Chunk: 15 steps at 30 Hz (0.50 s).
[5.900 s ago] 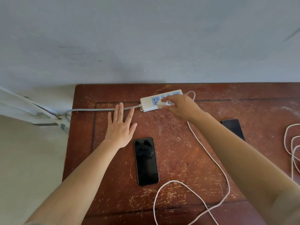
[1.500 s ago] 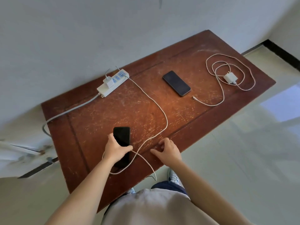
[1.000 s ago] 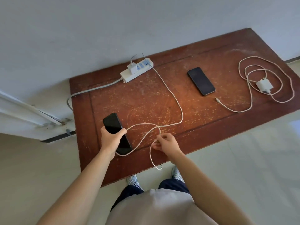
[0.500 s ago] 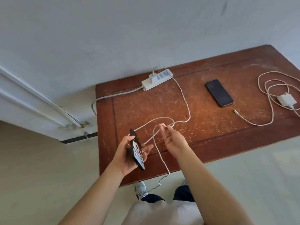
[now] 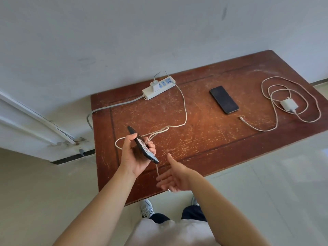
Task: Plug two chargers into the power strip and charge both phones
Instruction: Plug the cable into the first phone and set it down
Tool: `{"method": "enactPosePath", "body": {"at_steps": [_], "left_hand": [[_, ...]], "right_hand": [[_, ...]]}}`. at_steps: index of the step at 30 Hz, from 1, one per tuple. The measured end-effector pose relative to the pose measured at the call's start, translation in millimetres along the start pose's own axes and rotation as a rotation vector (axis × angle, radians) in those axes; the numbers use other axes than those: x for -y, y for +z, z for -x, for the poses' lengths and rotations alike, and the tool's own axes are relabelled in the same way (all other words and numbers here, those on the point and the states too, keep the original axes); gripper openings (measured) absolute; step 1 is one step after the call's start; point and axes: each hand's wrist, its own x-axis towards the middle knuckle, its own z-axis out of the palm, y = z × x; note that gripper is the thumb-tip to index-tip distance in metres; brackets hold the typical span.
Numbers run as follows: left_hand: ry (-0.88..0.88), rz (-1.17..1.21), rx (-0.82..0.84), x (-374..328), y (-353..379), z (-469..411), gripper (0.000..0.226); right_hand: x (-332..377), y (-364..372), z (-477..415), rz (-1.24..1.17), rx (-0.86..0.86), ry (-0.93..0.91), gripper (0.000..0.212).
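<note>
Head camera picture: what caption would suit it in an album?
Left hand holds a phone near a plugged-in charger's cable; right hand open; second phone and charger wait.

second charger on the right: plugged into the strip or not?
Not plugged. The second charger lies loose on the table inside its coiled cable, far from the power strip.

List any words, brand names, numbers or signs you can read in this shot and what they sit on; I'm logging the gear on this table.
No text can be read anywhere in the picture.
Phone case in the left hand: a printed picture, too blurred to make out any words.
Power strip: blue socket faces, no legible label.
Plugged-in charger, loose charger, second phone: no markings visible.
</note>
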Motion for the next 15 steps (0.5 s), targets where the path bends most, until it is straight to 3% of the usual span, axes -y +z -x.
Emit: {"method": "enactPosePath", "body": {"at_steps": [1, 3, 5, 9, 12, 15], "left_hand": [[0.014, 0.029, 0.023, -1, 4, 0, 0.040], [0.027, 0.056, 0.045, -2, 10, -1, 0.038], [0.043, 0.050, 0.009, -2, 13, -2, 0.036], [0.160, -0.012, -0.261, -4, 7, -4, 0.033], [0.239, -0.050, -0.446, -16, -10, -2, 0.035], [0.288, -0.092, -0.654, -29, -30, -3, 0.066]], "right_hand": [[-5, 4, -2, -0.031, 0.085, 0.021, 0.104], [-7, 14, -4, -0.272, 0.135, -0.053, 0.079], [0, 18, -6, -0.661, 0.025, -0.285, 0.049], [30, -10, 19, -1.181, -0.175, -0.723, 0.033], [55, -45, 54, -1.243, -0.368, -0.877, 0.031], [76, -69, 80, -1.036, -0.619, -0.917, 0.022]]}}
